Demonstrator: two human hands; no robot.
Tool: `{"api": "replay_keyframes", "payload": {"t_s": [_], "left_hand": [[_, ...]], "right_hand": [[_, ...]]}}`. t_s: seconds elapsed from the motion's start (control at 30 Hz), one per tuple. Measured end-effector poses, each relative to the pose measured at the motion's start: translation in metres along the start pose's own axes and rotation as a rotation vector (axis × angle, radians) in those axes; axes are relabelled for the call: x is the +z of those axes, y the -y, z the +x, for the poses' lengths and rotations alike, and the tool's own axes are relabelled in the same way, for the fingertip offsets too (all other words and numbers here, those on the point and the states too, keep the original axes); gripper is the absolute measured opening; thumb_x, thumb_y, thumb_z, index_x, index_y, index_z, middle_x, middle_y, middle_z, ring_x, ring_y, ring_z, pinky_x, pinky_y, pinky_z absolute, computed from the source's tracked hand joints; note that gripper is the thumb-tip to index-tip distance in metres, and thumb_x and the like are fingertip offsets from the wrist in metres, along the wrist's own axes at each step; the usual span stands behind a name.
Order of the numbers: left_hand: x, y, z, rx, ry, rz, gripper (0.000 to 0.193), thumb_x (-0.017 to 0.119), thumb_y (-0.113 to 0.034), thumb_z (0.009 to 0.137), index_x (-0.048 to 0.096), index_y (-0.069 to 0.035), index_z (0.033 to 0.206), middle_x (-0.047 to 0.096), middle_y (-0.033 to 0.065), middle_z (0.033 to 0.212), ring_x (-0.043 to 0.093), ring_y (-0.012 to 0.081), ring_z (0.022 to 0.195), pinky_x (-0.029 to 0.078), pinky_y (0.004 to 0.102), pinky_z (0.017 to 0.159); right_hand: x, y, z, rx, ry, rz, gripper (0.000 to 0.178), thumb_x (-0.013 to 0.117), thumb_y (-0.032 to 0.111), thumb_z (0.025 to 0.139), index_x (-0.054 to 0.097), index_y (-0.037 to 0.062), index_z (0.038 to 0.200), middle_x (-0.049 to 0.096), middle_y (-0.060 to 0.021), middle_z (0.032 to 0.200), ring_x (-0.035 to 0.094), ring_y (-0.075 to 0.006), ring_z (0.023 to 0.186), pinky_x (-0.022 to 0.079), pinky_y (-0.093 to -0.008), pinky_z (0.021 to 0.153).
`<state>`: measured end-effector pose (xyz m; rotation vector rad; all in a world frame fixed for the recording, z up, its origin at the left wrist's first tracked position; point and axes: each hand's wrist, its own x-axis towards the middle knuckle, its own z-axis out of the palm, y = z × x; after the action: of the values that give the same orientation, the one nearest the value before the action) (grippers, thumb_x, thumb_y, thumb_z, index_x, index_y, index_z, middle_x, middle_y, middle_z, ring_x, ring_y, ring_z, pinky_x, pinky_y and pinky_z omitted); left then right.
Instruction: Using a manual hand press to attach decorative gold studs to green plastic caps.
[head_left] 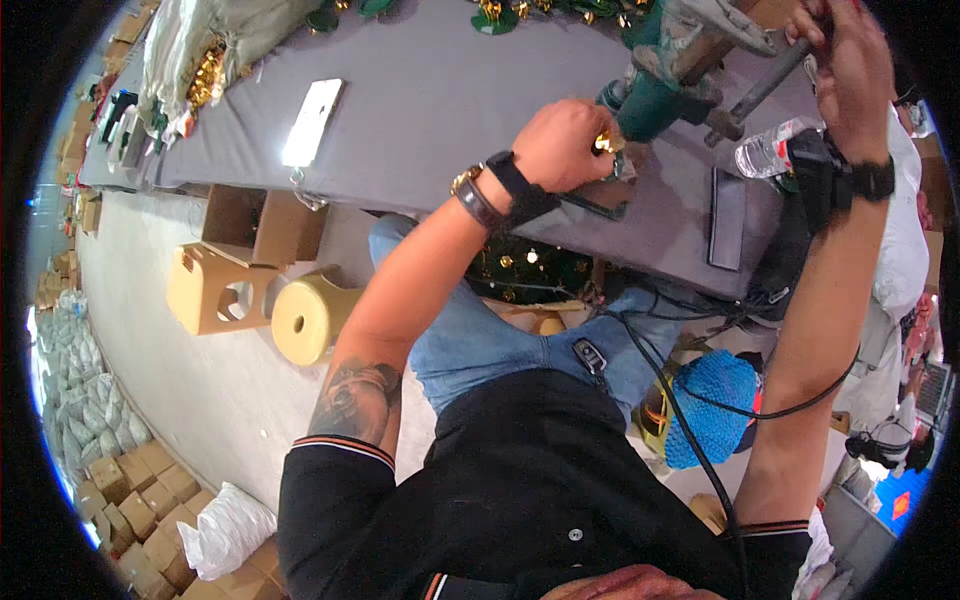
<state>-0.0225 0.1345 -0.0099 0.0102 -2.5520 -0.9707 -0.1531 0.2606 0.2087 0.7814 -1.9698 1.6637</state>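
My left hand (568, 143) is closed, with a small shiny gold piece (606, 143) showing at its fingers. It is right beside the lower part of a green metal hand press (650, 105) at the table's near edge. My right hand (850, 75) is raised at the upper right, its fingers curled at the upper end of the press's metal lever (772, 86). The fingertips there are partly cut off by the picture's edge. Both wrists wear black straps, and a brown bracelet circles the left one.
A grey cloth covers the table (430, 100). On it lie a white phone (313, 122), a dark phone (726, 220) and a plastic bottle (775, 148). Green-gold garland (495, 15) lines the far side. Black cables (690, 420) hang by my right arm. Yellow stools (305, 320) stand left.
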Motion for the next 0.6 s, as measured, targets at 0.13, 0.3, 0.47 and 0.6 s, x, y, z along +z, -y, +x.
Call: {"api": "replay_keyframes", "payload": {"t_s": [0.13, 0.3, 0.47, 0.6], "left_hand": [[-0.003, 0.006, 0.001, -0.093, -0.029, 0.035, 0.029, 0.074, -0.022, 0.076, 0.068, 0.000, 0.093, 0.068, 0.0239, 0.085, 0.066, 0.0435, 0.082, 0.054, 0.0471, 0.073], [-0.065, 0.061, -0.001, -0.198, 0.387, -0.012, 0.030, 0.079, -0.024, 0.081, 0.072, -0.001, 0.100, 0.071, 0.0149, 0.083, 0.069, 0.0291, 0.077, 0.055, 0.0382, 0.073], [-0.068, 0.173, 0.070, -0.398, -0.241, 0.143, 0.062, 0.087, -0.047, 0.079, 0.074, 0.000, 0.117, 0.077, 0.0111, 0.088, 0.073, 0.0231, 0.078, 0.058, 0.0346, 0.075], [-0.059, 0.212, 0.123, -0.586, -0.229, 0.480, 0.068, 0.086, -0.054, 0.075, 0.075, -0.002, 0.116, 0.077, 0.0195, 0.099, 0.076, 0.0323, 0.093, 0.061, 0.0450, 0.083]], "right_hand": [[-0.016, -0.005, 0.008, 0.008, 0.113, 0.231, 0.013, 0.056, 0.021, 0.104, 0.054, 0.0093, 0.098, 0.041, 0.0051, 0.064, 0.037, -0.0055, 0.045, 0.035, -0.0261, 0.044], [-0.020, -0.020, 0.016, -0.046, 0.090, 0.298, 0.010, 0.056, 0.020, 0.104, 0.055, 0.0104, 0.100, 0.043, 0.0042, 0.065, 0.037, -0.0057, 0.045, 0.034, -0.0240, 0.043], [-0.013, -0.016, 0.011, -0.027, 0.051, 0.311, 0.008, 0.057, 0.020, 0.103, 0.055, 0.0118, 0.100, 0.043, 0.0046, 0.065, 0.036, -0.0051, 0.045, 0.033, -0.0231, 0.042], [-0.014, -0.015, 0.013, 0.038, 0.031, 0.348, 0.006, 0.057, 0.019, 0.103, 0.056, 0.0128, 0.101, 0.042, 0.0053, 0.065, 0.036, -0.0048, 0.046, 0.032, -0.0228, 0.042]]}}
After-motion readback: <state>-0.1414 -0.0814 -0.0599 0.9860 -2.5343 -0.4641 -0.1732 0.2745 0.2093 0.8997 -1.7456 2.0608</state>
